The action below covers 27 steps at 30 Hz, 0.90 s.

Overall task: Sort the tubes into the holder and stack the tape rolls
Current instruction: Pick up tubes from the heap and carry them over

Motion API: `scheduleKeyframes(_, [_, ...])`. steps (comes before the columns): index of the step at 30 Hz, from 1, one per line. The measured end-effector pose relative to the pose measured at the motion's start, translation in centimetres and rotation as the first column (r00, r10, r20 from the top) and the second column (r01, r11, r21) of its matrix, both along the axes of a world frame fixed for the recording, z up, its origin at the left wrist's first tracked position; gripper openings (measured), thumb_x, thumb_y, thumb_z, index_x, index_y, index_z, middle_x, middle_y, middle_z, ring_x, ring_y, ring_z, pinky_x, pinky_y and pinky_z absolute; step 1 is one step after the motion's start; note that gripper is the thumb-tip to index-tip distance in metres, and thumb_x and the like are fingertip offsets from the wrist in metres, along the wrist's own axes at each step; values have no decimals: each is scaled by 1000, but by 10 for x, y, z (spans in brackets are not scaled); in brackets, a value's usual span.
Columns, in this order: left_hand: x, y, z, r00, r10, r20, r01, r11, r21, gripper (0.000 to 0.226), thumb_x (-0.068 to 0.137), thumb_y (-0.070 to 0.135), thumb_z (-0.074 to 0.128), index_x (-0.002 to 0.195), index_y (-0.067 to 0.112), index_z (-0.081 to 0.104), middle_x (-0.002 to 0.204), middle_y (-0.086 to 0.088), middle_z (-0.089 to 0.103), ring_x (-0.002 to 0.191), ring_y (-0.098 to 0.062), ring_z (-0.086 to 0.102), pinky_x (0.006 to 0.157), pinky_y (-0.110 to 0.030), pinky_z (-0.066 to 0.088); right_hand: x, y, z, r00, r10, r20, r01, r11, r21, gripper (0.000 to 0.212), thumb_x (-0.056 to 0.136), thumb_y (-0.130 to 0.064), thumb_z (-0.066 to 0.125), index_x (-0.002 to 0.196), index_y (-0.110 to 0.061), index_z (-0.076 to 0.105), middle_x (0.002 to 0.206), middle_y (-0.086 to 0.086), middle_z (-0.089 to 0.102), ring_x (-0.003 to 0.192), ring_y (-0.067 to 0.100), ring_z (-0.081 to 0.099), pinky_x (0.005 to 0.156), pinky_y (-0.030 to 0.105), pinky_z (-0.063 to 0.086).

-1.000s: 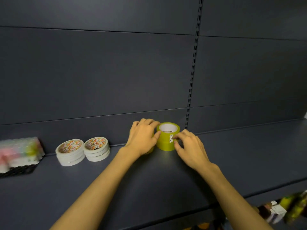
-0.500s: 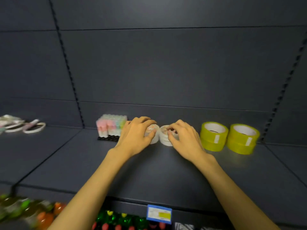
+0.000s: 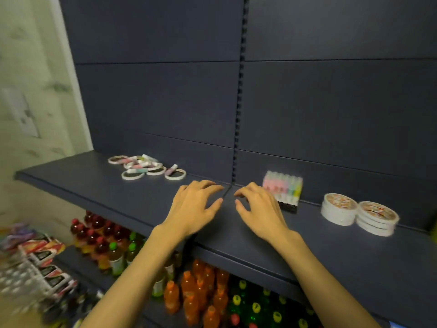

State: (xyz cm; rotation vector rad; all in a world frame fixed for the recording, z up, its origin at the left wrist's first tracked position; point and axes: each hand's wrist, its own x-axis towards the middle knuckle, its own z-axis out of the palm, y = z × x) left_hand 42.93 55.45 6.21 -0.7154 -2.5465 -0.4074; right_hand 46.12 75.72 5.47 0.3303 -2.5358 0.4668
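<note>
Both hands hover side by side over the dark shelf point(image 3: 118, 197), palms down: the left hand point(image 3: 194, 209) and the right hand point(image 3: 260, 211) each have fingers spread and curled, grip released, with nothing held. A loose pile of tubes point(image 3: 142, 164) mixed with thin tape rings point(image 3: 133, 175) lies at the back of the shelf to the left of the hands. The holder point(image 3: 287, 205), with pastel tubes standing upright in it, sits just beside the right hand, and two short stacks of white tape rolls point(image 3: 339, 209) stand farther right, touching each other.
</note>
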Motion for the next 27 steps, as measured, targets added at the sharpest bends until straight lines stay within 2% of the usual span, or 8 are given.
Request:
scheduleKeyframes(6, [-22, -115, -1, 999, 52, -8, -52, 999, -4, 44, 97, 53, 45, 139, 38, 53, 141, 10, 54, 127, -15, 50, 101, -41, 43, -42, -116, 1, 999, 42, 19, -43, 999, 1, 26, 100, -35, 52, 122, -25, 62, 116, -7, 56, 108, 16, 56, 94, 35, 44])
scheduleKeyframes(11, [-49, -190, -2, 995, 104, 8, -104, 994, 18, 44, 98, 52, 45, 139, 38, 52, 142, 10, 53, 129, -16, 49, 103, -41, 41, -76, -182, 2, 997, 59, 41, -60, 998, 16, 26, 99, -35, 53, 122, -26, 63, 116, -7, 56, 106, 15, 57, 91, 33, 45])
scheduleKeyframes(15, [-79, -231, -5, 991, 135, 5, -136, 990, 35, 42, 99, 51, 46, 139, 37, 52, 143, 9, 53, 129, -16, 49, 101, -42, 41, -108, -219, -2, 996, 73, 43, -74, 997, 18, 26, 98, -34, 56, 120, -24, 64, 117, -6, 57, 106, 16, 58, 89, 35, 48])
scheduleKeyframes(19, [-114, -266, -10, 987, 161, 5, -161, 987, 24, 42, 99, 49, 46, 139, 36, 53, 143, 8, 53, 126, -17, 50, 100, -42, 42, -148, -247, -8, 995, 87, 40, -87, 996, 13, 24, 97, -33, 57, 118, -24, 65, 121, -6, 59, 110, 14, 57, 88, 32, 47])
scheduleKeyframes(23, [-162, -299, -12, 985, 171, 2, -171, 985, 7, 41, 98, 45, 49, 137, 34, 56, 138, 8, 56, 119, -19, 54, 94, -40, 44, -198, -275, -11, 996, 76, 44, -76, 997, -2, 24, 97, -33, 56, 117, -24, 65, 111, -7, 57, 101, 16, 59, 84, 31, 46])
scheduleKeyframes(27, [-221, -329, -10, 988, 151, 19, -151, 988, -12, 40, 98, 46, 50, 136, 37, 56, 144, 9, 53, 126, -19, 52, 93, -40, 46, -247, -297, -11, 998, 52, 47, -50, 998, -35, 24, 97, -32, 58, 117, -23, 65, 106, -8, 56, 96, 12, 57, 77, 30, 48])
